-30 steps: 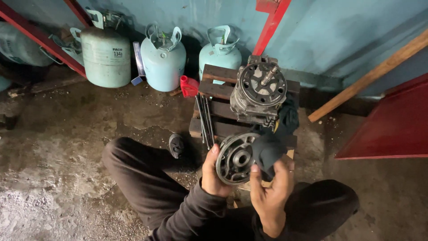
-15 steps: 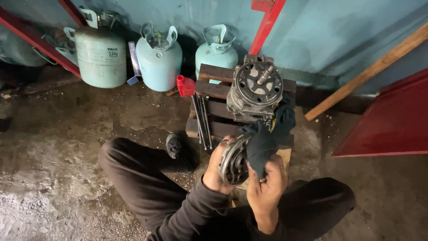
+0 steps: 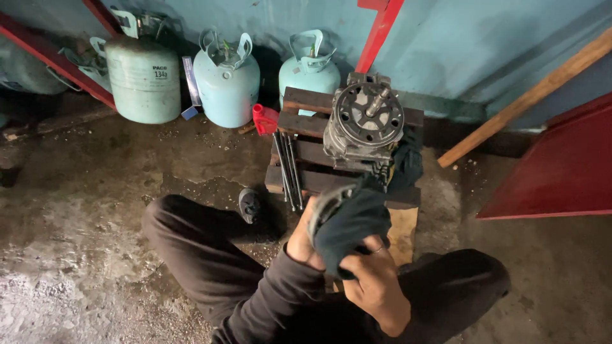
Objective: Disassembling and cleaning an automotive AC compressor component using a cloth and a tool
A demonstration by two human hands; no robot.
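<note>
My left hand (image 3: 303, 239) grips a round metal disc part (image 3: 324, 205) by its edge, tilted so only its rim shows. My right hand (image 3: 376, 280) presses a dark cloth (image 3: 350, 223) over the face of that part. Just beyond them a grey metal compressor body (image 3: 362, 127) with a protruding shaft stands on a low dark wooden pallet (image 3: 312, 153). The far end of the cloth drapes against the compressor's side.
Three pale green gas cylinders (image 3: 226, 79) stand along the blue wall. Long metal bolts (image 3: 288, 169) and a red object (image 3: 264, 118) lie at the pallet's left. A small dark part (image 3: 249, 204) rests on the concrete floor. A wooden beam (image 3: 529, 95) and red panel (image 3: 561, 165) stand right.
The disc part has turned from face-up to edge-on, and the cloth now covers its face. Both hands have shifted slightly lower in the view.
</note>
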